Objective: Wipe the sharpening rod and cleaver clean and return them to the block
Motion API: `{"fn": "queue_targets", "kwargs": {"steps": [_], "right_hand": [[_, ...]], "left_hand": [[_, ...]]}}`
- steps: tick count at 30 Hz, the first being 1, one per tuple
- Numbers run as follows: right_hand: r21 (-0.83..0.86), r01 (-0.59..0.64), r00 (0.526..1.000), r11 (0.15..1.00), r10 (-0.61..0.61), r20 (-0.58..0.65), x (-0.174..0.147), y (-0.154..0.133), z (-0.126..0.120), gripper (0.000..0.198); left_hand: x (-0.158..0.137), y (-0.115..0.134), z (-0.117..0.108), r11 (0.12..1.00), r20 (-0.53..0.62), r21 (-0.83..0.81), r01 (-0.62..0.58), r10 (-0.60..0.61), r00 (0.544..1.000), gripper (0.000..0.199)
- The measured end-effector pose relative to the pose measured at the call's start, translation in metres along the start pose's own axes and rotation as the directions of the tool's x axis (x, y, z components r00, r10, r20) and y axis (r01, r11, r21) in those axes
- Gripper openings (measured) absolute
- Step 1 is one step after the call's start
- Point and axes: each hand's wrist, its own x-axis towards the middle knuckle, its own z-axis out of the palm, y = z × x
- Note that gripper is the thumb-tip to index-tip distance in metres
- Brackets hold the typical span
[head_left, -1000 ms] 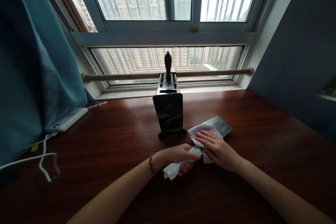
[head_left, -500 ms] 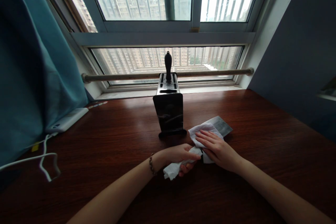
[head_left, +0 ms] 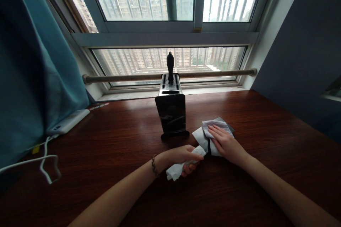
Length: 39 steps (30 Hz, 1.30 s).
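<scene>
While left hand (head_left: 183,154) clenches tissue (head_left: 174,172), flat right hand (head_left: 227,146) presses cloth (head_left: 221,125) onto blade (head_left: 231,128) slanting away, right of knife block (head_left: 172,113).

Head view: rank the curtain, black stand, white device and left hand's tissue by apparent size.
1. Curtain
2. Black stand
Not ranked: white device and tissue look similar, and the left hand partly covers the tissue.

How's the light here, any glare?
Head view: upper panes of the grey-framed glass window look washed out; head view: pale sheen marks the glossy reddish-brown wooden table; head view: the teal fabric curtain sinks into shadow; head view: the white cloth reads clearly.
</scene>
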Motion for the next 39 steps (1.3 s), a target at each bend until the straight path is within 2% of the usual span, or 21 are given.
{"fn": "queue_targets", "kwargs": {"steps": [4,9,19,24,26,28,31,33,36,38,39], "right_hand": [[-0.060,-0.076,0.995,0.995,0.072,-0.075,0.000,0.022,0.004,0.042],[-0.124,-0.171,0.982,0.977,0.158,-0.108,-0.002,0.039,0.007,0.042],[-0.217,-0.345,0.934,0.913,0.313,-0.171,-0.004,0.045,0.003,0.041],[-0.170,-0.450,0.893,0.877,0.437,-0.107,-0.003,0.052,-0.001,0.038],[-0.108,-0.489,0.872,0.866,0.482,-0.085,-0.003,0.059,-0.004,0.036],[0.039,-0.540,0.837,0.841,0.541,-0.085,-0.003,0.066,-0.008,0.033],[0.316,-0.637,0.720,0.703,0.689,-0.081,-0.002,0.076,-0.010,0.025],[0.435,-0.667,0.650,0.605,0.758,-0.057,-0.002,0.080,-0.009,0.025],[0.564,-0.646,0.622,0.514,0.783,-0.001,-0.003,0.083,-0.007,0.031],[0.644,-0.619,0.623,0.449,0.780,0.056,-0.003,0.081,-0.007,0.035],[0.698,-0.601,0.631,0.389,0.767,0.117,-0.003,0.080,-0.009,0.036]], "left_hand": [[0.000,0.000,0.000,1.000,-0.003,-0.003,0.001,-0.001,1.000,0.033],[0.000,0.000,0.001,1.000,0.014,-0.005,-0.003,0.003,1.000,0.031],[-0.003,0.002,0.002,1.000,0.026,-0.018,-0.011,0.011,1.000,0.031],[-0.002,0.000,0.001,1.000,0.026,-0.009,0.001,-0.001,1.000,0.030],[-0.003,-0.001,0.000,1.000,0.025,-0.006,-0.006,0.006,1.000,0.029],[-0.003,-0.002,0.001,1.000,0.025,0.000,-0.015,0.015,1.000,0.028],[-0.004,-0.001,0.001,1.000,0.033,0.016,-0.027,0.026,0.999,0.027],[-0.004,-0.001,0.001,0.999,0.044,0.017,-0.029,0.028,0.999,0.026],[-0.005,-0.001,0.002,0.999,0.048,0.015,-0.028,0.028,0.998,0.026],[-0.005,-0.001,0.002,1.000,0.041,0.014,-0.025,0.025,0.999,0.027],[-0.005,-0.001,0.002,1.000,0.034,0.012,-0.023,0.023,0.999,0.027]]}}
